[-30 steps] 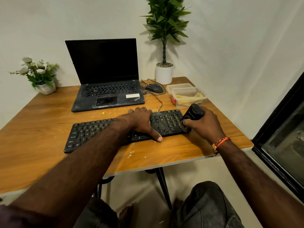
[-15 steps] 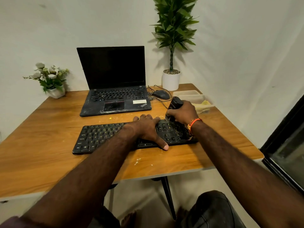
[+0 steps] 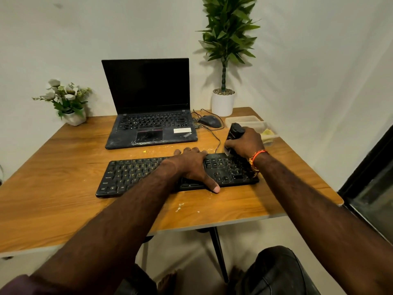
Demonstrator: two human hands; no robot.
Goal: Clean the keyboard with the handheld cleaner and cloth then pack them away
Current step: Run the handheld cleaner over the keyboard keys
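Observation:
A black keyboard (image 3: 136,176) lies across the middle of the wooden table (image 3: 53,188). My left hand (image 3: 192,165) rests flat on its centre keys, thumb reaching the front edge. My right hand (image 3: 245,143) grips a black handheld cleaner (image 3: 234,132), held upright with its lower end on the keyboard's far right corner. A clear plastic container (image 3: 252,122) at the back right holds a yellow cloth (image 3: 267,133), mostly hidden behind my right hand.
An open dusty laptop (image 3: 148,116) stands behind the keyboard. A black mouse (image 3: 209,121) with a cable lies to its right. A tall potted plant (image 3: 223,99) and a small flower pot (image 3: 68,103) stand at the back corners. Crumbs dot the table.
My right hand carried the cleaner from the keyboard's near right edge back to its far right corner. My left hand stayed on the keys.

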